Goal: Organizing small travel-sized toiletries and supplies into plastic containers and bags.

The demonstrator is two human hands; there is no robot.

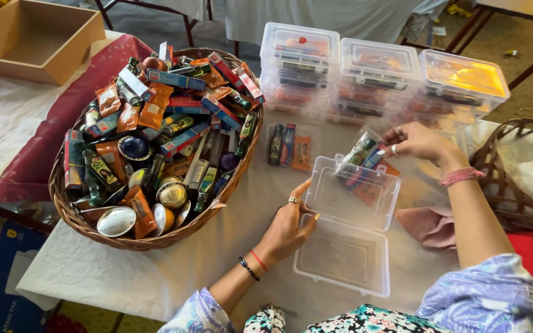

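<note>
Clear packet (358, 154) pinched in R grip (416, 143)

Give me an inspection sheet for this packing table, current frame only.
Surface: table under a pale cloth, creased.
Job's things: open clear plastic box, empty; clear packet of small items held above its lid.
Clutter: wicker basket heaped with sachets and small bottles; second packet lying flat; stacked closed boxes.
Grippers: left hand touches the box's edge; right hand pinches the packet.
Cables: nothing seen.
Surroundings: wooden tray, second basket, pink cloth.
</note>
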